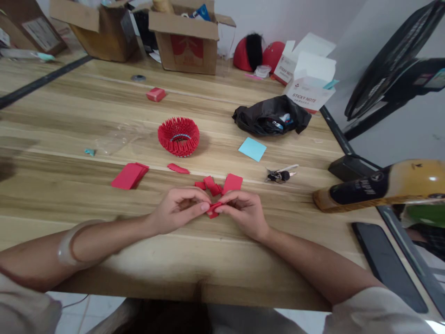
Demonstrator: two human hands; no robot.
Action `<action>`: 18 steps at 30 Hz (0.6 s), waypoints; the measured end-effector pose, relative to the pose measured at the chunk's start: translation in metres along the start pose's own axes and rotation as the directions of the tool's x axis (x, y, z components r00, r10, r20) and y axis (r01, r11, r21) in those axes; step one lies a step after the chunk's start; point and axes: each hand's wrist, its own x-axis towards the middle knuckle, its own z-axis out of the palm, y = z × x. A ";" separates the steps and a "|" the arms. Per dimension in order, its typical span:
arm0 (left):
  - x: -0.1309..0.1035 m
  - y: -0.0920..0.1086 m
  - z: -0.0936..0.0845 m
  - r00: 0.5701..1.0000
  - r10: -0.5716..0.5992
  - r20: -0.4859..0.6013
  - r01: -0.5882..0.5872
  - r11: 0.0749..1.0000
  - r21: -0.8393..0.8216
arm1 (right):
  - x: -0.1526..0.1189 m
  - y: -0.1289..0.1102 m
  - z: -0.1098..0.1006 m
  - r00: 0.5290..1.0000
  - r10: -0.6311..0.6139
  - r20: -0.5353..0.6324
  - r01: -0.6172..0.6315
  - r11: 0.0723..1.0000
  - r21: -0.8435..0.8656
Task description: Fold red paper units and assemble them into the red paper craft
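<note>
Near the table's front, my left hand and my right hand pinch a small folded red paper piece between them. Just beyond my fingers lie several small red paper pieces and a red paper sheet. A thin red strip of joined pieces rests farther left, and a stack of red paper sits left of that. Behind them stands a round red bowl of many folded pieces, with a blue ring inside.
A blue sheet, a black plastic bag and small tools lie to the right. Farther right are a bottle and a phone. Cardboard boxes and sticky-note boxes line the back. A red packet lies mid-table.
</note>
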 end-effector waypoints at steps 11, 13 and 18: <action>0.003 -0.005 0.000 0.990 -0.115 0.080 0.129 0.972 -0.196 | 0.003 -0.003 -0.003 0.992 0.001 0.126 -0.007 0.999 0.053; 0.002 -0.005 0.001 0.990 -0.111 0.085 0.126 0.973 -0.194 | 0.003 -0.002 -0.003 0.993 0.011 0.113 -0.019 0.998 0.067; 0.001 -0.006 -0.001 0.984 -0.142 0.111 0.163 0.966 -0.203 | 0.003 -0.001 -0.003 0.992 0.042 0.123 -0.056 0.992 0.110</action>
